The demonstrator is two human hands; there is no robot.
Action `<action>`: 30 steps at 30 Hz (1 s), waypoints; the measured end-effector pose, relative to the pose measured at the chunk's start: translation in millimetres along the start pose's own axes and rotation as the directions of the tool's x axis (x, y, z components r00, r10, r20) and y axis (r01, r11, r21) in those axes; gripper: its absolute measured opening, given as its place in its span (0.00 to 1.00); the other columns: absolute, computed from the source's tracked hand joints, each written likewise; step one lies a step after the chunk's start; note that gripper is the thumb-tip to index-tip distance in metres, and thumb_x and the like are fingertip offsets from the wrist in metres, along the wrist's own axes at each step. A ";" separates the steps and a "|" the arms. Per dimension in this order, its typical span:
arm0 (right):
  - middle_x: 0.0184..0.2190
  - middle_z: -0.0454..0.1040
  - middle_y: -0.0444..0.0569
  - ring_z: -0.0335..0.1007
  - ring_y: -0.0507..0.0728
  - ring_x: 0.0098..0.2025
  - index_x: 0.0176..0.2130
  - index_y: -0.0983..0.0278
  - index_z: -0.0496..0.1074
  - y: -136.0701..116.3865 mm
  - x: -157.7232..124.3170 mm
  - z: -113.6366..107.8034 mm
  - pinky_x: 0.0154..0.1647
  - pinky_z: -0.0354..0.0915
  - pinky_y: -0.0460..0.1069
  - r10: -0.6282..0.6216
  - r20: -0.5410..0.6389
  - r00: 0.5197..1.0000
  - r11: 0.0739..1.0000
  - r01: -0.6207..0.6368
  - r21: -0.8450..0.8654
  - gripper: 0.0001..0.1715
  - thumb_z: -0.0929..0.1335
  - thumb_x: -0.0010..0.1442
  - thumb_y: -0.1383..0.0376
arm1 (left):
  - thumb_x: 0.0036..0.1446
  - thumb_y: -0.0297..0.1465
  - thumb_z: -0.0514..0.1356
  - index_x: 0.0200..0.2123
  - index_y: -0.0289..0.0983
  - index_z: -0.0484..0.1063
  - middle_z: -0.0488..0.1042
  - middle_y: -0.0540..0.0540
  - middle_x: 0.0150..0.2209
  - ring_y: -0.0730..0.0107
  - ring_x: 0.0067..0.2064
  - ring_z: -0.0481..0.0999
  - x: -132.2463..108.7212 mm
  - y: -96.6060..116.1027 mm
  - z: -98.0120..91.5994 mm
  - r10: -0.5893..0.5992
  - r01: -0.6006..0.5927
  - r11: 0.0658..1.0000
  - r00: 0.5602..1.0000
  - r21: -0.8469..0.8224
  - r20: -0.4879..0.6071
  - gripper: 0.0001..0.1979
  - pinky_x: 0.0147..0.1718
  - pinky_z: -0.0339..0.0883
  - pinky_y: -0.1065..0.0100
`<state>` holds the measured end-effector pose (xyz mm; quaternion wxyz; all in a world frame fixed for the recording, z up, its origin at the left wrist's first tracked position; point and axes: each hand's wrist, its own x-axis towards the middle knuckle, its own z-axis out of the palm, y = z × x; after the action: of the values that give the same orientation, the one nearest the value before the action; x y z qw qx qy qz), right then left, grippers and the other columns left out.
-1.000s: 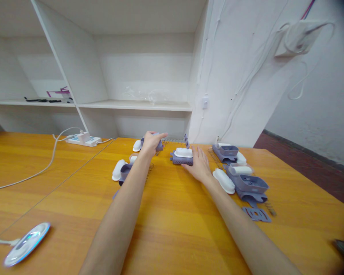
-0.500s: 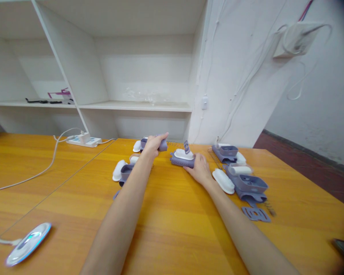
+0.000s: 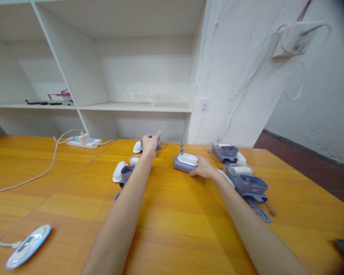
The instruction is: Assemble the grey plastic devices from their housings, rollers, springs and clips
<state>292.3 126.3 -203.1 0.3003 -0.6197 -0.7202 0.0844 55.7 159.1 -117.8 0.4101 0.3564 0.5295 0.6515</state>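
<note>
My right hand (image 3: 204,167) is closed on the right end of a grey-purple perforated plastic box (image 3: 185,165). A white oval lid-like piece (image 3: 188,159) rests on top of that box, and a thin slotted grey plate (image 3: 182,147) stands upright by its left end. At the back of the table, my left hand (image 3: 150,144) is closed round a grey-purple plastic part (image 3: 158,141), mostly hidden by the fingers. Just right of it lies a metal spring (image 3: 172,144). A white oval piece (image 3: 137,146) sits left of this hand.
Grey trays (image 3: 127,172) and a white piece (image 3: 119,171) lie on the left. Grey housings (image 3: 252,184), white rollers (image 3: 240,170) and another spring (image 3: 271,209) are on the right. A power strip (image 3: 84,142) and a lit white disc (image 3: 29,246) with cables occupy the far left.
My right hand has shifted the perforated box slightly right and nearer. My left hand has drawn a little left with its grey part, uncovering more of the spring.
</note>
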 end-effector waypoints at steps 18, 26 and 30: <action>0.55 0.65 0.55 0.62 0.61 0.55 0.59 0.64 0.58 -11.4 7.5 -25.5 0.57 0.55 0.56 -0.132 -0.117 0.984 0.864 0.173 0.473 0.53 0.76 0.35 0.66 | 0.46 0.36 0.66 0.31 0.34 0.66 0.70 0.48 0.23 0.71 0.21 0.73 9.5 17.3 -24.5 -0.031 0.022 0.996 0.995 -0.091 -0.092 0.14 0.20 0.69 0.69; 0.49 0.71 0.51 0.66 0.61 0.50 0.53 0.65 0.65 -15.1 8.2 -26.2 0.53 0.59 0.56 -0.211 -0.155 0.965 0.864 0.259 0.432 0.42 0.75 0.37 0.66 | 0.44 0.36 0.67 0.30 0.35 0.66 0.71 0.48 0.23 0.71 0.20 0.72 6.7 16.4 -21.6 -0.030 0.029 1.000 0.999 0.010 0.034 0.15 0.19 0.68 0.69; 0.51 0.69 0.51 0.64 0.62 0.53 0.53 0.63 0.65 -14.6 9.7 -27.5 0.55 0.57 0.57 -0.236 -0.190 0.953 0.894 0.289 0.341 0.43 0.75 0.36 0.66 | 0.40 0.36 0.69 0.28 0.34 0.67 0.71 0.47 0.21 0.70 0.19 0.72 5.6 17.3 -24.2 -0.048 0.042 0.998 0.991 0.055 0.122 0.17 0.18 0.67 0.69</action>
<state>294.3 125.3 -170.6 0.4697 -0.4543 -0.7456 0.1307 28.9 152.8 -105.1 0.4473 0.3944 0.5278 0.6048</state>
